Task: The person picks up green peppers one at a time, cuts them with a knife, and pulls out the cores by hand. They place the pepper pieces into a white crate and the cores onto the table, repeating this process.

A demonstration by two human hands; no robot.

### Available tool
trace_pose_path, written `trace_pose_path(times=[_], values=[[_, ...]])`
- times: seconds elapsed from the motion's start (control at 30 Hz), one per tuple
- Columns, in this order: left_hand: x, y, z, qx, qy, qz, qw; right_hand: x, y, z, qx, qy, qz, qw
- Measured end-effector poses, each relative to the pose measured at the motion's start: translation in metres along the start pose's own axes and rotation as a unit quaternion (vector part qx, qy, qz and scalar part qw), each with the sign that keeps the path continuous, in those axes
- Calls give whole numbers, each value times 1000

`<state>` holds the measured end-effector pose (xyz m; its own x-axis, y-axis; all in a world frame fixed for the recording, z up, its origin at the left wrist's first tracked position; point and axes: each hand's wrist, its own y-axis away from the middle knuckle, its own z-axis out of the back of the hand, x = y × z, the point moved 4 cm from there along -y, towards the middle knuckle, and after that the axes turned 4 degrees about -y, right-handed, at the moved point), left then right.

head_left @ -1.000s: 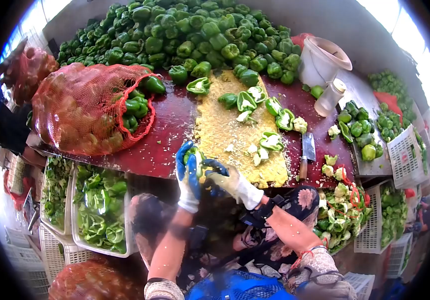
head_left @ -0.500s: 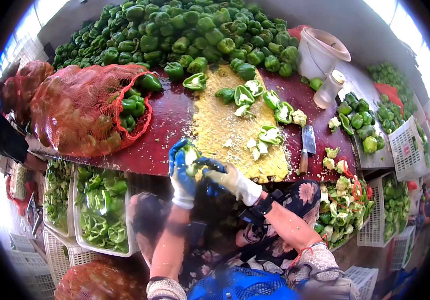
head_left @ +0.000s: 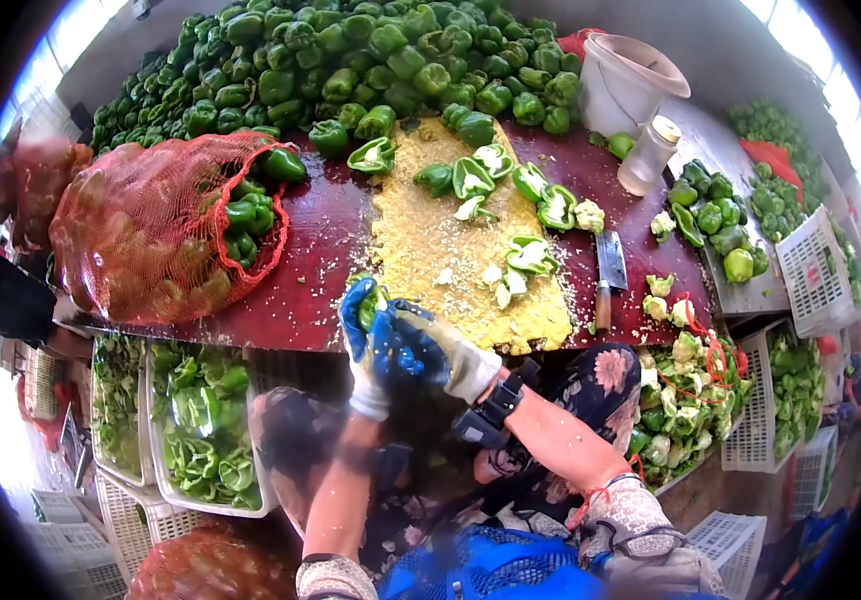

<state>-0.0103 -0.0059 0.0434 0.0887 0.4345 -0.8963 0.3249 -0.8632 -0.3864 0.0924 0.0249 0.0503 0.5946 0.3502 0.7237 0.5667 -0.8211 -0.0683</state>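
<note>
Just off the near left corner of a rough, seed-strewn yellow slab (head_left: 403,270), the blue-coated, gloved left hand (head_left: 371,350) curls around a glossy green bell pepper (head_left: 368,307); the gloved right hand (head_left: 441,352), fingers bent, meets the left, its own hold not discernible. On the slab, pale-cored halved peppers (head_left: 472,180); to its right, a rectangular, wooden-handled cleaver (head_left: 611,258); to its left, a bulging red mesh sack (head_left: 141,235)

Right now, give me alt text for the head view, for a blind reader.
The gloved left hand holds a green pepper, the gloved right hand close beside it, at the near edge of a red table. Cut peppers lie on a yellow surface, a cleaver to its right; a red mesh sack sits left, a pepper heap behind.
</note>
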Motion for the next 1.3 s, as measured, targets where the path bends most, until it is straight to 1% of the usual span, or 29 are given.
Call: trace_pose_path(times=[0.03, 0.07, 0.1, 0.17, 0.2, 0.3, 0.33, 0.37, 0.4, 0.43, 0.47, 0.53, 0.57, 0.63, 0.67, 0.7, 0.77, 0.8, 0.83, 0.9, 0.93, 0.97, 1.0, 1.03, 1.1, 1.13, 1.17, 1.23, 1.3], values=[[-2, 0, -3, 20, -68, -62, 996, 14, -3, -6, 103, 219, 163, 956], [1, -2, 2, 21, -230, -161, 959, 47, 2, -37, 104, 95, 22, 990], [7, -3, 1, 22, -229, -159, 960, 48, 0, -32, 101, 96, 21, 990], [27, -3, 1, 47, -12, -10, 999, 30, -3, 0, -50, 67, -130, 988], [24, -5, -2, 50, -18, -13, 998, 10, -11, 30, -57, 166, -118, 977], [-8, -5, -18, 53, 53, 37, 996, 25, -2, 11, -73, 174, -84, 978], [-21, -7, -28, 78, 130, 56, 987, 21, -4, 13, -74, 174, -83, 979], [-23, -8, -27, 79, 129, 56, 987, 20, -9, 18, -75, 240, -60, 966], [-25, -10, -24, 77, 160, 90, 980, 24, -13, 15, -76, 306, -37, 948], [-25, -11, -22, 74, 191, 123, 971, 27, -13, 14, -76, 306, -37, 948], [-22, -13, -23, 54, 332, 202, 920, 28, -10, 13, -55, 295, -53, 952], [-10, -18, -13, 59, 267, 245, 930, 48, -1, -11, -26, 257, -122, 958], [-11, -18, -11, 66, 254, 265, 928, 48, -2, -11, -25, 257, -124, 958], [-6, -17, -2, 153, -5, 133, 979, 43, -1, -7, -44, 351, -176, 919], [12, -16, 6, 132, -73, 105, 983, 44, -2, -8, -45, 350, -176, 919], [17, -14, 6, 133, -72, 107, 983, 44, -2, -7, -59, 391, -190, 898], [29, -11, 12, 49, 113, 166, 978, 43, -4, -7, -85, 471, -218, 851], [25, -11, 7, 15, 101, 165, 981, 27, -11, 12, -33, 582, -157, 797], [22, -10, 8, 11, 36, 156, 987, 39, -10, -3, -14, 690, -127, 713], [29, -15, 15, -66, 45, 129, 988, 29, -22, 11, 5, 815, -39, 578], [33, -18, 20, -97, 126, 117, 980, 37, -27, 18, -25, 833, -54, 550], [39, -17, 27, -84, 252, 215, 940, 49, -29, 27, -53, 849, -69, 522], [31, -18, 27, -85, 277, 236, 928, 54, -30, 39, -98, 854, 12, 510], [20, -20, 23, -84, 302, 256, 914, 65, -23, 28, -86, 870, 27, 485], [17, -19, 16, -86, 322, 276, 901, 59, -17, 3, -34, 842, 13, 539], [22, -17, 15, -72, 314, 257, 911, 49, -10, -6, 12, 780, 150, 608], [26, -15, 14, -58, 304, 238, 921, 42, -8, -2, 11, 780, 149, 608], [32, -11, 12, -41, 306, 315, 897, 21, -9, -2, 114, 830, 45, 544], [33, -12, 10, -66, 331, 292, 895, 33, -13, 2, 51, 749, 113, 651]])
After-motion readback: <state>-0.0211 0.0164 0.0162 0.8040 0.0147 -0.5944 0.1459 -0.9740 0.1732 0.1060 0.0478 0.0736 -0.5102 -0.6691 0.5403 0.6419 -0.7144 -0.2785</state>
